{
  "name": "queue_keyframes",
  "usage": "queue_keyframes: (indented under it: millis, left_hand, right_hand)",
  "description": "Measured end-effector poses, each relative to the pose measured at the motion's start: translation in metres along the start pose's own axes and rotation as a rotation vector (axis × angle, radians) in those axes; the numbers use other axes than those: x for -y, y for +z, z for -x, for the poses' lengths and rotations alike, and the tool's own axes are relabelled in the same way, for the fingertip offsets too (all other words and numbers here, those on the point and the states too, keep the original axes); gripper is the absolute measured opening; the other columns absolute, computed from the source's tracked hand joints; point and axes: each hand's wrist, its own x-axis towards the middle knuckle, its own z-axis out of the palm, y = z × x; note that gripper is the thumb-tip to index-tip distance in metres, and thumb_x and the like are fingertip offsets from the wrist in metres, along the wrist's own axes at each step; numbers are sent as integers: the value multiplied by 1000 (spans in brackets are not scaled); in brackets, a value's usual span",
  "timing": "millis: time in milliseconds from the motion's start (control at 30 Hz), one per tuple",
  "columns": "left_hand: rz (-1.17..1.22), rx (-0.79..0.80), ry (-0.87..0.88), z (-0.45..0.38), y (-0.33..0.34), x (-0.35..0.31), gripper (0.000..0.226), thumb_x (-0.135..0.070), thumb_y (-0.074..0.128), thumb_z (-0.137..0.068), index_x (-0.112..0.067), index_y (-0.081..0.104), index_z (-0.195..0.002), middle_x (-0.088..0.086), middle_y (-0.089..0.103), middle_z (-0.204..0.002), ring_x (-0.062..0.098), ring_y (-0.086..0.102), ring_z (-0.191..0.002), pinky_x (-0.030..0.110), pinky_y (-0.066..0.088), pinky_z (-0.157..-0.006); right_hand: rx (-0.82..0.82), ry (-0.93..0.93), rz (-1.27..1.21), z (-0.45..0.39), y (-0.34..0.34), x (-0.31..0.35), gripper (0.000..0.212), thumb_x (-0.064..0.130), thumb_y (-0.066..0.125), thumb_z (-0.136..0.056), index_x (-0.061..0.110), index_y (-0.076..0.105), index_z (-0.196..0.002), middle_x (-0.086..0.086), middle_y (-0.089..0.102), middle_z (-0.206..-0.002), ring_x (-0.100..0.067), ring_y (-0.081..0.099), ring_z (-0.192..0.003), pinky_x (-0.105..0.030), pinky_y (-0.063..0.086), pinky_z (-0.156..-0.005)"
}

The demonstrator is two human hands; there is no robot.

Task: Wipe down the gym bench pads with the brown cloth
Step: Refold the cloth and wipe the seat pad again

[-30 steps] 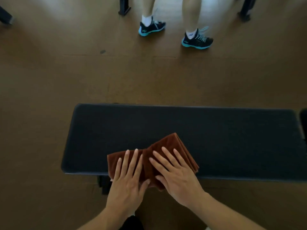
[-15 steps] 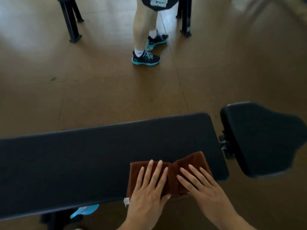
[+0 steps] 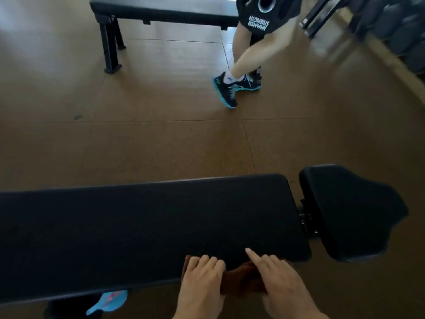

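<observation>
The brown cloth (image 3: 241,279) lies bunched at the near edge of the long black bench pad (image 3: 138,226), toward its right end. My left hand (image 3: 202,284) grips the cloth's left part with curled fingers. My right hand (image 3: 282,282) holds the right part, its index finger stretched out onto the pad and the other fingers curled. Most of the cloth is hidden under both hands. A smaller black seat pad (image 3: 351,212) sits to the right, joined by a metal hinge (image 3: 307,219).
A person in dark shoes (image 3: 230,90) stands on the brown floor beyond the bench, carrying a black weight plate (image 3: 266,12). Another black bench (image 3: 161,10) stands at the back. A dumbbell rack (image 3: 402,31) is at the far right. A blue item (image 3: 108,300) shows under the bench.
Both hands pulled the cloth back to the pad's near edge and went from flat to curled, bunching it. The view tilted up; the person beyond stepped right.
</observation>
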Motion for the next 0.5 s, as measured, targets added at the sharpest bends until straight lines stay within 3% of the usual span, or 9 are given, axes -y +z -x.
queue_keyframes:
  millis: [67, 167, 267, 367, 433, 500]
  left_hand:
    - [12, 4, -19, 35, -9, 41, 23, -37, 56, -96, -36, 51, -119, -14, 57, -125, 8, 49, -121, 26, 23, -105]
    - [55, 11, -101, 98, -35, 111, 19, -38, 57, -92, -40, 44, -105, -20, 58, -115, 2, 53, -114, 24, 24, -98]
    - [78, 2, -201, 169, -66, 193, 21, -36, 59, -86, -40, 41, -95, -19, 62, -105, 2, 57, -103, 23, 30, -107]
    - [88, -6, -371, 258, -98, 301, 24, -40, 59, -84, -39, 36, -81, -16, 54, -89, 6, 52, -86, 20, 40, -84]
    - [92, -46, -454, 308, -112, 361, 14, -43, 59, -84, -37, 49, -92, -16, 60, -94, 8, 62, -91, 23, 44, -80]
    - [63, -54, -522, 357, -129, 413, 26, -48, 58, -85, -35, 54, -108, -14, 68, -109, 9, 65, -106, 27, 45, -83]
  right_hand:
    - [89, -51, -4, -19, -2, 56, 71, 18, 60, -94, 31, 29, -157, 7, 42, -144, -17, 41, -135, -30, 30, -111]
    - [62, -128, 98, -43, 8, 137, 46, 26, 68, -82, 28, 55, -126, 4, 50, -123, -18, 52, -114, -32, 39, -97]
    - [-14, -239, 102, -71, 20, 240, 41, 44, 61, -78, 28, 58, -116, 4, 55, -121, -18, 55, -114, -36, 44, -104]
    - [-4, -365, 73, -107, 26, 375, 39, 51, 59, -88, 25, 55, -117, 5, 62, -117, -17, 58, -111, -35, 35, -115]
    - [60, -384, 52, -126, 26, 448, 38, 51, 62, -93, 25, 52, -118, 4, 64, -117, -18, 59, -109, -34, 37, -109]
    - [130, -385, 23, -146, 25, 517, 33, 48, 64, -96, 27, 51, -117, 5, 65, -115, -20, 60, -107, -37, 43, -99]
